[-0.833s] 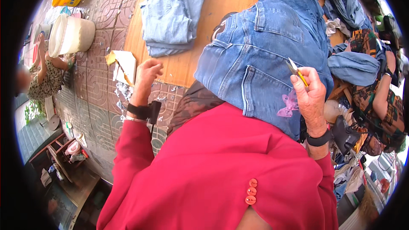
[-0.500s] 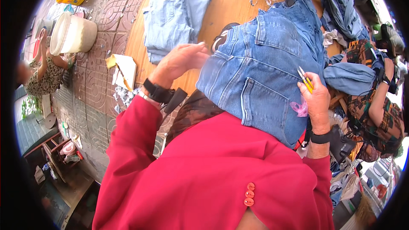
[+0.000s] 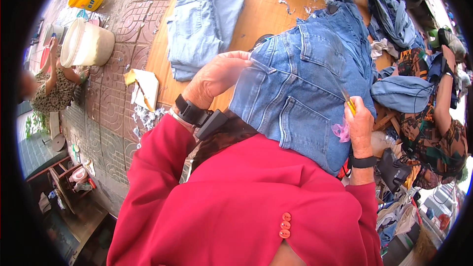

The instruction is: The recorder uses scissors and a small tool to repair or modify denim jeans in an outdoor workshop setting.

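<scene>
The wooden tabletop [image 3: 256,34] carries your blue denim jeans [image 3: 305,83], draped over its near edge onto your lap; they look soft and heavy, best pinched at seams. Your left hand [image 3: 217,76] grips the waistband, and your right hand [image 3: 358,123] is closed on a small yellow-handled cutter [image 3: 349,104].
</scene>
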Available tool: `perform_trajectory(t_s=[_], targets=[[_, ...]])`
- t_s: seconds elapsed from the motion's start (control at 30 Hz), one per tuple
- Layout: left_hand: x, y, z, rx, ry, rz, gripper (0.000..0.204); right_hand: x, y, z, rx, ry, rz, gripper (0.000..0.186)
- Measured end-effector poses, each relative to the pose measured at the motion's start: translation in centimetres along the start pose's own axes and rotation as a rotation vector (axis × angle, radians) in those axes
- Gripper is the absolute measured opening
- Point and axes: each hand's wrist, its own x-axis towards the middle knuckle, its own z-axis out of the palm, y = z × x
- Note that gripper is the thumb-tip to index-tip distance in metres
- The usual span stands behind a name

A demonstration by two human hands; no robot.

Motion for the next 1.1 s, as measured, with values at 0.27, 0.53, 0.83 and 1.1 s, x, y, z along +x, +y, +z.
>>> perform_trajectory(t_s=[0.27,0.53,0.83,1.1], targets=[[-0.2,0.1,0.3,0.139,-0.048,-0.033,0.027,-0.2,0.1,0.3,-0.082,-0.064,-0.005,0.015],[-1.0,-0.2,1.4,0.422,-0.036,0.135,0.048,-1.2,1.4,-0.7,0.134,-0.015,-0.014,0.013],[-10.7,-1.3,2.9,0.388,0.066,0.024,0.054,-8.0,-1.1,-3.3,0.315,-0.179,-0.072,0.016],[-12.2,-0.6,1.9,0.401,0.158,0.064,0.047,-7.3,-3.5,-1.8,0.471,-0.179,-0.112,0.018]])
